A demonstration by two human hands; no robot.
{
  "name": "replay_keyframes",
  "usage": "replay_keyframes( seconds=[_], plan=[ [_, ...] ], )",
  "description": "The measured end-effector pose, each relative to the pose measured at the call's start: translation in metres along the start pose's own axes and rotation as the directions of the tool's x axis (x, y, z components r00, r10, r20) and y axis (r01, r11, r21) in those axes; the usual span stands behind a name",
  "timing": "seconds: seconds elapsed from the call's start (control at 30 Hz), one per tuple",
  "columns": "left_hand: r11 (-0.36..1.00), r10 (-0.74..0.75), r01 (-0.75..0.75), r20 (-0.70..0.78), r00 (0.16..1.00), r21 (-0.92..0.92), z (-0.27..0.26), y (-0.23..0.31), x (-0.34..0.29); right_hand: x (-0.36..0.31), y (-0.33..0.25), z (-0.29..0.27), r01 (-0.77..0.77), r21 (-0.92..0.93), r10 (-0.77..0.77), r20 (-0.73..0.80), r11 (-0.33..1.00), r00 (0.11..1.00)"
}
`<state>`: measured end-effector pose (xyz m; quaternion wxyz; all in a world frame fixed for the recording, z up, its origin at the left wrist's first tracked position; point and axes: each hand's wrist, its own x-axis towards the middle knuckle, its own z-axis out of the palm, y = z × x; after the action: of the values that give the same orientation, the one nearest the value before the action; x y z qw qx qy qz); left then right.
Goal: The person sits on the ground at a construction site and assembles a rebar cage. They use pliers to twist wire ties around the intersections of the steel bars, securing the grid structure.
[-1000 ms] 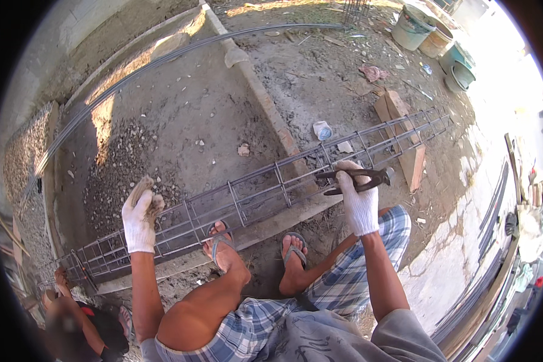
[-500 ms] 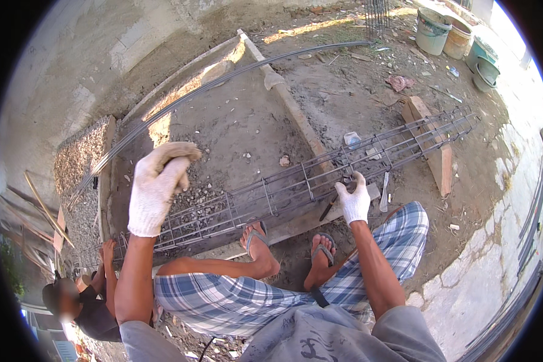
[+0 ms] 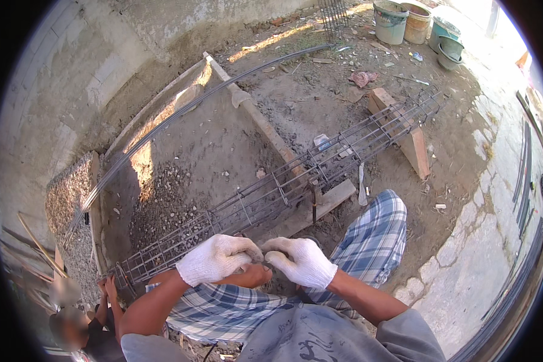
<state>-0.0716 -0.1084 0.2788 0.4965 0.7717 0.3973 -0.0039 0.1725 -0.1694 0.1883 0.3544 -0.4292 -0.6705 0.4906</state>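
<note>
White knitted gloves cover both my hands, which meet in front of my body, just nearer than a long rebar cage (image 3: 282, 188). My left hand (image 3: 218, 258) has its fingers bent together toward the right. Facing it, my right hand (image 3: 300, 260) has curled fingers, the tips nearly touching the left ones. Anything pinched between them is too small or hidden to make out. The cage slants from lower left to upper right. A slim dark-handled tool (image 3: 314, 202) hangs upright at its near side, apart from both hands.
A wooden block (image 3: 413, 151) props the cage's right end; a plank (image 3: 326, 208) lies beneath its middle. Long loose bars (image 3: 163, 123) cross a framed bed of soil. Buckets (image 3: 390, 24) stand far right. Another person's hands (image 3: 107, 288) are at the cage's left end.
My left hand has come down and right from its raised position. My right hand has left the cage and moved down and left to meet it. The view has shifted slightly.
</note>
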Motion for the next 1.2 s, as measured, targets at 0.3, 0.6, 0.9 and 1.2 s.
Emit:
replay_keyframes(
  seconds=[0.3, 0.6, 0.9, 1.2],
  plan=[
    [0.885, -0.015, 0.131, -0.254, 0.967, 0.448, 0.005, 0.003, -0.036, 0.012, 0.007, 0.01, 0.177, -0.63, -0.321, -0.121, 0.756, 0.939],
    [0.933, 0.035, 0.055, -0.242, 0.97, 0.355, -0.002, 0.011, -0.021, 0.006, 0.006, 0.001, -0.103, -0.75, -0.159, -0.269, 0.654, 0.95],
    [0.689, 0.118, 0.106, -0.256, 0.96, 0.717, 0.002, 0.004, -0.027, -0.011, 0.009, -0.018, 0.193, -0.763, -0.162, 0.116, 0.617, 0.98],
    [0.82, 0.099, 0.118, -0.34, 0.935, 0.561, -0.004, 0.002, -0.05, -0.008, -0.011, -0.017, 0.262, -0.58, -0.234, 0.125, 0.771, 0.964]
  ],
)
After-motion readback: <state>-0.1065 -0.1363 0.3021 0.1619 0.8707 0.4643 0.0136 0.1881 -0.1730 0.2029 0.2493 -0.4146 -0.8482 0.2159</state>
